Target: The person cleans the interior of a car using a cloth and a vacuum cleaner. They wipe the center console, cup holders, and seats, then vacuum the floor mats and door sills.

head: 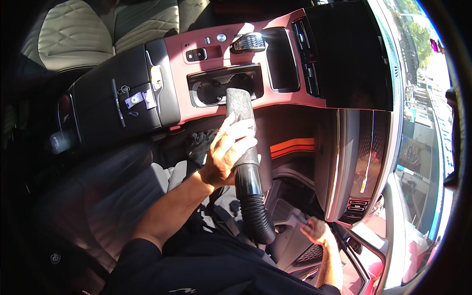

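My left hand (230, 147) is wrapped around a grey vacuum nozzle (240, 101), whose flat tip lies over the near rim of the cup holder well (210, 88). A black cuff and ribbed vacuum hose (254, 214) run from the nozzle down toward my body. Lower right, beside the door panel (291, 239), my right hand (316, 230) is closed around a small grey piece (302, 219). Whether that piece is loose or part of the door cannot be told. The hand hides its other end.
The red-trimmed centre console (180, 73) carries a gear selector (249, 43). On its black armrest (99, 103) lie a key ring (123, 89), small packets (134, 99) and a yellow-and-white item (156, 77). Dark cloth (201, 142) sits beside the console. The dashboard (346, 158) bounds the right.
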